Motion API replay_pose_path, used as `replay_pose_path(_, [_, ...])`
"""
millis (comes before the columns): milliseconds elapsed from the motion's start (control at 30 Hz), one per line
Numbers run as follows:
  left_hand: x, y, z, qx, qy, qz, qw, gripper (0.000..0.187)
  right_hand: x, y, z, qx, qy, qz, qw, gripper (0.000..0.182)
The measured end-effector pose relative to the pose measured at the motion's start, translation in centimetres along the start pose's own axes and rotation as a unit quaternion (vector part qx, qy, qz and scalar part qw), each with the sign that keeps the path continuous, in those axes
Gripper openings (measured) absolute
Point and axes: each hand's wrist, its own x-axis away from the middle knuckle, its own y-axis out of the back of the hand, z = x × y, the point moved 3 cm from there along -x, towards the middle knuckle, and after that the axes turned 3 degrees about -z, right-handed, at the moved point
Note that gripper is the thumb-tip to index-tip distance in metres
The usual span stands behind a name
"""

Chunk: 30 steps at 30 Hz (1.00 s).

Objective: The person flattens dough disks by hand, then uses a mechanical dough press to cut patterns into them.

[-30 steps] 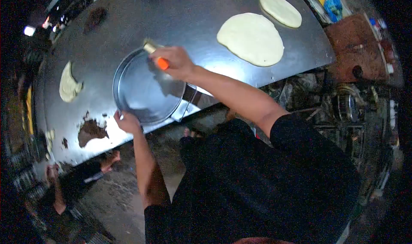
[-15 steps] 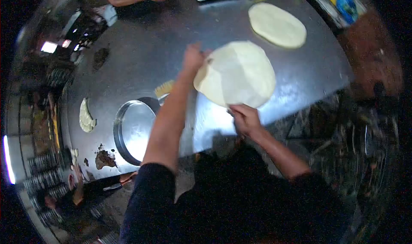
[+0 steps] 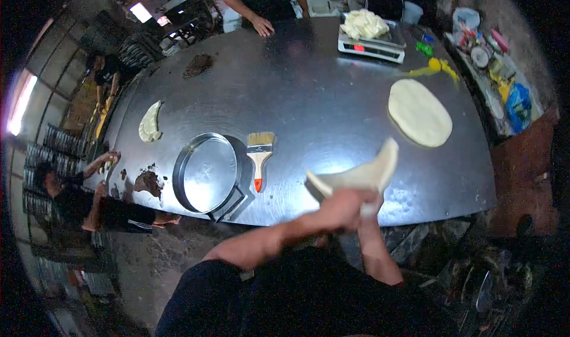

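Near the front edge of the metal table, my left hand (image 3: 347, 205) is closed on a sheet of dough (image 3: 359, 174), which is gathered and folded, with two corners sticking out. Just behind it and partly covered by it, my right hand (image 3: 369, 209) is closed at the same bunched dough. A round flat dough (image 3: 420, 113) lies farther back on the right. To the left of my hands lie a brush (image 3: 259, 159) with a red-tipped handle and a round metal pan (image 3: 209, 172).
A scale (image 3: 371, 47) bearing a pale lump (image 3: 364, 24) stands at the back. A co-worker's hand (image 3: 262, 26) rests on the far table edge. Another person (image 3: 74, 194) is at the left. A pale strip (image 3: 150, 122) and dark residue (image 3: 148, 183) lie on the left side.
The dough, spread wide between my hands before, is now folded and nearer the front edge. My hands have come together. The view has shifted, showing the whole scale and brush.
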Motion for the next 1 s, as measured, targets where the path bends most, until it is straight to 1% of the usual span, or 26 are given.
replay_pose_path(33, [2.2,-0.9,-2.3,0.075,0.063,0.081,0.992,0.038,1.1,-1.5,0.0,0.046,0.007,0.018,0.999,0.042])
replay_pose_path(67, [4.1,-1.3,-4.0,0.000,-0.080,0.129,0.988,0.042,2.8,-3.4,0.2,0.113,0.026,0.039,0.992,0.041])
replay_pose_path(100, [5.6,-1.3,-5.0,0.038,-0.112,0.156,0.981,0.044,4.8,-5.3,0.5,0.192,0.057,0.059,0.978,0.039])
replay_pose_path(133, [6.9,-0.8,-5.4,0.048,-0.109,0.217,0.969,0.047,7.1,-7.4,0.9,0.287,0.101,0.080,0.949,0.038])
replay_pose_path(167, [7.8,0.2,-5.1,0.071,-0.082,0.186,0.977,0.048,9.5,-9.5,1.2,0.393,0.160,0.105,0.899,0.038])
replay_pose_path(200, [8.8,1.2,-4.4,0.098,-0.055,0.154,0.982,0.048,11.9,-11.4,1.1,0.485,0.219,0.127,0.837,0.038])
replay_pose_path(233, [9.6,2.6,-2.6,0.079,-0.013,0.031,0.996,0.044,14.6,-13.5,0.7,0.574,0.286,0.150,0.753,0.038])
replay_pose_path(267, [11.1,4.6,-0.9,0.010,0.039,-0.128,0.991,0.039,17.0,-15.4,0.4,0.634,0.339,0.170,0.674,0.038])
replay_pose_path(300, [12.3,6.6,1.5,0.054,0.046,-0.241,0.968,0.041,19.3,-16.9,-0.5,0.676,0.379,0.189,0.603,0.039])
replay_pose_path(333, [14.2,8.5,3.9,0.067,0.118,-0.329,0.935,0.046,21.3,-18.0,-1.5,0.702,0.396,0.204,0.556,0.040])
replay_pose_path(367, [16.4,9.5,6.2,0.032,0.159,-0.411,0.897,0.061,23.2,-18.3,-2.6,0.700,0.414,0.226,0.536,0.040])
replay_pose_path(400, [18.9,10.1,7.7,-0.034,0.191,-0.386,0.902,0.073,24.6,-18.4,-3.9,0.696,0.414,0.251,0.531,0.039])
replay_pose_path(433, [21.0,9.7,9.3,0.019,0.259,-0.285,0.923,0.077,25.8,-18.3,-5.0,0.686,0.405,0.275,0.538,0.039])
replay_pose_path(467, [23.2,9.1,10.1,0.073,0.317,-0.182,0.928,0.082,26.8,-18.1,-5.9,0.674,0.381,0.302,0.557,0.039])
replay_pose_path(500, [26.4,9.9,5.0,0.175,0.341,-0.080,0.920,0.082,27.3,-17.9,-7.0,0.651,0.343,0.328,0.592,0.038])
replay_pose_path(533, [28.3,8.3,6.6,0.332,0.226,-0.189,0.896,0.073,27.6,-17.5,-8.0,0.622,0.290,0.355,0.635,0.038])
replay_pose_path(600, [33.2,9.6,3.5,0.427,0.209,-0.297,0.828,0.064,27.6,-16.4,-10.7,0.541,0.139,0.395,0.729,0.038])
replay_pose_path(633, [35.0,9.5,4.1,0.577,0.170,-0.331,0.727,0.060,27.5,-16.0,-12.4,0.505,0.062,0.403,0.761,0.038])
replay_pose_path(667, [37.4,10.8,2.7,0.498,0.241,-0.377,0.743,0.059,27.5,-15.4,-14.1,0.481,0.002,0.404,0.778,0.038])
replay_pose_path(700, [39.2,11.4,2.6,0.465,0.237,-0.404,0.751,0.059,27.6,-14.7,-15.9,0.463,-0.048,0.401,0.789,0.038])
replay_pose_path(733, [40.9,11.8,2.8,0.434,0.236,-0.427,0.757,0.058,27.7,-13.9,-17.6,0.454,-0.089,0.396,0.793,0.039])
replay_pose_path(800, [44.2,12.2,5.0,0.430,0.275,-0.423,0.748,0.057,27.7,-12.2,-20.9,0.458,-0.138,0.383,0.791,0.039])
replay_pose_path(867, [46.9,12.6,2.8,0.580,0.224,-0.405,0.670,0.058,27.7,-10.5,-24.1,0.474,-0.164,0.368,0.783,0.040])
replay_pose_path(933, [49.3,13.5,0.8,0.639,0.191,-0.381,0.640,0.058,27.2,-9.9,-25.6,0.506,-0.166,0.365,0.764,0.041])
replay_pose_path(1000, [53.9,13.3,2.5,0.528,0.213,-0.470,0.675,0.052,26.4,-11.2,-25.0,0.543,-0.150,0.380,0.734,0.042])
